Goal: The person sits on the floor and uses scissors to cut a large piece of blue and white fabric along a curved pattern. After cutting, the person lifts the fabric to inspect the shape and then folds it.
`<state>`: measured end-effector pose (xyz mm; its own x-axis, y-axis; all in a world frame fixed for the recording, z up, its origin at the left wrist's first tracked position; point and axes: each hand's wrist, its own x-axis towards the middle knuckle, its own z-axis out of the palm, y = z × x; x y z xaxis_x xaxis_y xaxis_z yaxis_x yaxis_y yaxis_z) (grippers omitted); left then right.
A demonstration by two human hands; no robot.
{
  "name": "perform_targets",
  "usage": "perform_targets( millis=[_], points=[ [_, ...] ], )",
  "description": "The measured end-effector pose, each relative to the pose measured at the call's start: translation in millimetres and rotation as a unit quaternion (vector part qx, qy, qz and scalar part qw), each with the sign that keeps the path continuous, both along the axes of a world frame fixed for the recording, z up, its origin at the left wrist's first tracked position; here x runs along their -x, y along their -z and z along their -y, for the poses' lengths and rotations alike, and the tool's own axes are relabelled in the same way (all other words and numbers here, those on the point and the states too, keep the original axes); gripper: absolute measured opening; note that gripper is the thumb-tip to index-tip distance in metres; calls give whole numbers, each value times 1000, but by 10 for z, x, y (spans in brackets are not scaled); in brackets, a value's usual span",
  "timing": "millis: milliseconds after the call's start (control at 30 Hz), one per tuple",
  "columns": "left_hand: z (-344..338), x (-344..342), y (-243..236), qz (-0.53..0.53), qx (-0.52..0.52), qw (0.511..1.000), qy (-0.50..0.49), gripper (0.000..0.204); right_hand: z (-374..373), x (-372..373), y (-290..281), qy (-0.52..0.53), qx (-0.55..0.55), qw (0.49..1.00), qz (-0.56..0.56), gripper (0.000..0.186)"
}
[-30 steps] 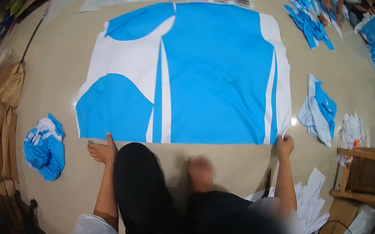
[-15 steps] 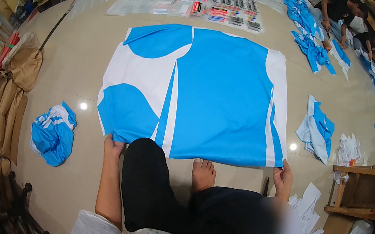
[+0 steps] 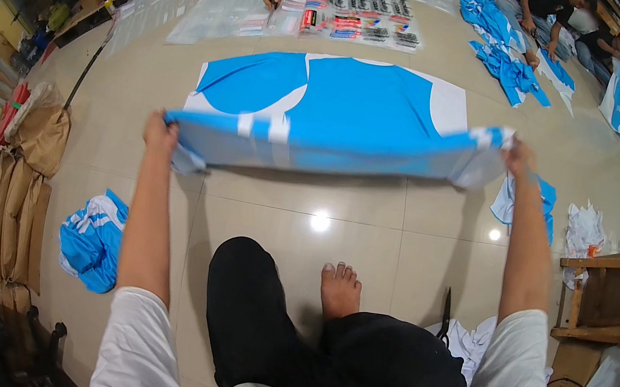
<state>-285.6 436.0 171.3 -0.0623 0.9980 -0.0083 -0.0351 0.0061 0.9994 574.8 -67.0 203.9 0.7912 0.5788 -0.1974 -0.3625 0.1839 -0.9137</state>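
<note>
A large blue-and-white cloth [image 3: 359,95] spreads over the tiled floor in front of me, its far part lying flat. Its near edge is raised in a long band between my hands, blurred by motion, with the paler underside showing. At the left corner, my left hand [image 3: 161,132] is closed on this edge. My right hand [image 3: 519,156] grips the right corner, held a bit farther forward and partly smeared. Below the lifted edge, bare tiles show between the cloth and my foot. Black scissors [image 3: 445,319] lie on the floor by my right knee.
Crumpled blue-and-white cloths lie left [image 3: 92,243] and right [image 3: 545,207]. White scraps [image 3: 469,345] sit beside the scissors. Wooden shelving [image 3: 609,293] stands right, brown wrapped bundles [image 3: 7,217] left. Packaged goods [image 3: 365,10] and plastic sheets lie beyond; several people work at the far side.
Both hands have moved forward and up, lifting the cloth's near edge off the floor and away from my feet. At the far right, a person now holds up a blue-and-white piece.
</note>
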Motion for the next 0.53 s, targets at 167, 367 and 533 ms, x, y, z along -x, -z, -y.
perform_targets(
  millis=[167, 367, 533],
  points=[
    [-92, -264, -1599, 123, -205, 964, -114, 24, 39, 33, -1808, 122, -92, 975, 164, 32],
    [834, 315, -2671, 57, -331, 937, -96, 27, 1433, 919, -2567, 121, -127, 960, 217, 37],
    [1658, 612, -2554, 12, -300, 944, -137, 32, 2267, 1738, -2236, 150, -107, 964, 191, 51]
  ],
)
